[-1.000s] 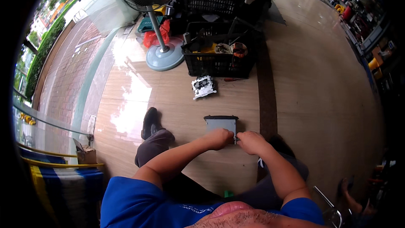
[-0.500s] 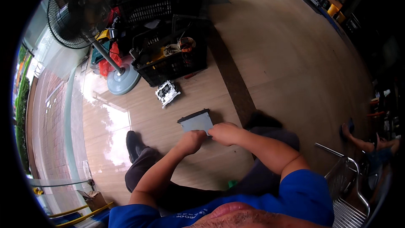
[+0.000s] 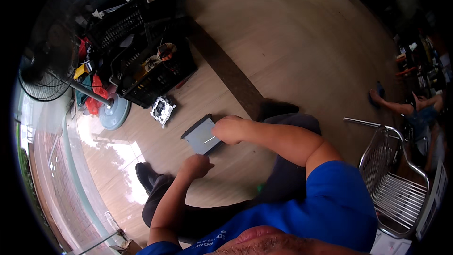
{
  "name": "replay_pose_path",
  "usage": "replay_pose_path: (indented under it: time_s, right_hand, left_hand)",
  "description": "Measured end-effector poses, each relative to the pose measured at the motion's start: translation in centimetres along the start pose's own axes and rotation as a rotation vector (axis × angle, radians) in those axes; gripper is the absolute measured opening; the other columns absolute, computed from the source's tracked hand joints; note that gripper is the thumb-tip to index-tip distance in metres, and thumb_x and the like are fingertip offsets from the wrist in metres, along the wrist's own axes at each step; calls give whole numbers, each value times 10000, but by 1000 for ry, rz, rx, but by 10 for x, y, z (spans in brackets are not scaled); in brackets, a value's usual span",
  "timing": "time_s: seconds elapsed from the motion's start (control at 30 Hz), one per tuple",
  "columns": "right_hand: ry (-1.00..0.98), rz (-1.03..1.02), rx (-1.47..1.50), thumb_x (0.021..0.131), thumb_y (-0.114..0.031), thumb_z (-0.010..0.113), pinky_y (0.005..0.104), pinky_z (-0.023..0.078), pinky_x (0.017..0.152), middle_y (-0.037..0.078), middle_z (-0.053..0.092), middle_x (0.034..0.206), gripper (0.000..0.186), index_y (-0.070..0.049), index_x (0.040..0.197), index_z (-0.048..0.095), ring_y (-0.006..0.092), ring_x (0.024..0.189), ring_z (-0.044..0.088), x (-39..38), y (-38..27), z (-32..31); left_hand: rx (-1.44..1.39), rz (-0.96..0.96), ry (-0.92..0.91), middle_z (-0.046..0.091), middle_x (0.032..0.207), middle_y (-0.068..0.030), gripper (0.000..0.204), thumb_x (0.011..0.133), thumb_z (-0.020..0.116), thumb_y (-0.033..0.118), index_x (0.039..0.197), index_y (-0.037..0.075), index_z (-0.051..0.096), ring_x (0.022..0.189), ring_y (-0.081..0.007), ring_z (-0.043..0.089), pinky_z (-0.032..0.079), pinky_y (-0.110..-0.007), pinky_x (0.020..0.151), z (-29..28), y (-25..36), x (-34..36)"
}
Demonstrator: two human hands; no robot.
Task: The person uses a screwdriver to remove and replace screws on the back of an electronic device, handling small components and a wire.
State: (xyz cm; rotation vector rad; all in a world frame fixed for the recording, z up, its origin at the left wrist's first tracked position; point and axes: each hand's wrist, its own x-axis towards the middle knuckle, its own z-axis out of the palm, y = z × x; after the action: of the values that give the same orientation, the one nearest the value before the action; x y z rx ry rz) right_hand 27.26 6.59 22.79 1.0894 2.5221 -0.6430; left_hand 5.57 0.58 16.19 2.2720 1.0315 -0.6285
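A flat grey metal box (image 3: 199,132) with a dark strip along its far edge lies on the floor between my feet. At its right side is my right hand (image 3: 230,130), fingers closed around a thin, bright metal shaft (image 3: 209,140) that slants over the box's top. The shaft's other end is hidden in that hand. My left hand (image 3: 195,166) is closed by the near left corner of the box. Its fingers hide whatever they may hold. Beyond the box sits a white frame with dark parts (image 3: 163,111).
Black plastic crates (image 3: 155,73) of tools and parts stand at the far left, beside a standing fan (image 3: 113,113) and a red plastic bag (image 3: 96,94). A metal chair (image 3: 396,184) is at my right. Another person's leg (image 3: 396,106) shows farther right.
My hands have parted: the left drew back toward me, the right moved along the box's right side. The bright shaft now shows. The view has turned, shifting the surroundings leftward.
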Motion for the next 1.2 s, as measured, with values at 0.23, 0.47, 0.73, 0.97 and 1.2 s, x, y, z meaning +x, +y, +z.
replay_pose_path:
  time_s: [0.23, 0.47, 0.73, 0.97, 1.2]
  right_hand:
    - [49, -25, 43, 750, 8, 651, 457, 556, 804, 206, 717, 992, 185, 16, 912, 738, 350, 976, 687, -16, -6, -8]
    - [130, -61, 3, 763, -1, 622, 472, 558, 772, 191, 721, 972, 169, 3, 887, 736, 362, 937, 689, -20, -4, -8]
    - [179, -99, -1, 732, 5, 617, 480, 564, 694, 210, 717, 906, 173, 38, 853, 736, 378, 856, 687, -28, 2, -15]
    - [246, -101, 29, 747, -17, 627, 496, 549, 715, 210, 710, 918, 201, 29, 914, 730, 388, 857, 678, -33, -6, -19]
    - [210, -144, -5, 766, -22, 623, 490, 540, 721, 221, 706, 938, 203, 29, 931, 730, 402, 858, 670, -31, -5, -22]
  left_hand:
    - [-709, 847, -492, 674, 858, -244, 307, 868, 669, 270, 905, -35, 671, 798, -373, 658, 486, -428, 717, 57, 119, -45]
    - [-476, 795, -422, 655, 1009, -274, 318, 866, 595, 230, 1061, -16, 646, 937, -400, 659, 528, -442, 761, 63, 155, -67]
    - [-287, 660, 4, 584, 979, -139, 298, 868, 567, 173, 1150, 136, 655, 924, -352, 639, 546, -434, 772, 65, 178, -132]
    - [-34, 417, 197, 606, 891, -74, 152, 777, 651, 170, 920, 171, 702, 764, -288, 664, 550, -392, 643, 80, 187, -170]
    - [68, 341, 105, 651, 888, -109, 72, 796, 628, 176, 841, 162, 683, 693, -301, 690, 550, -407, 556, 98, 190, -159]
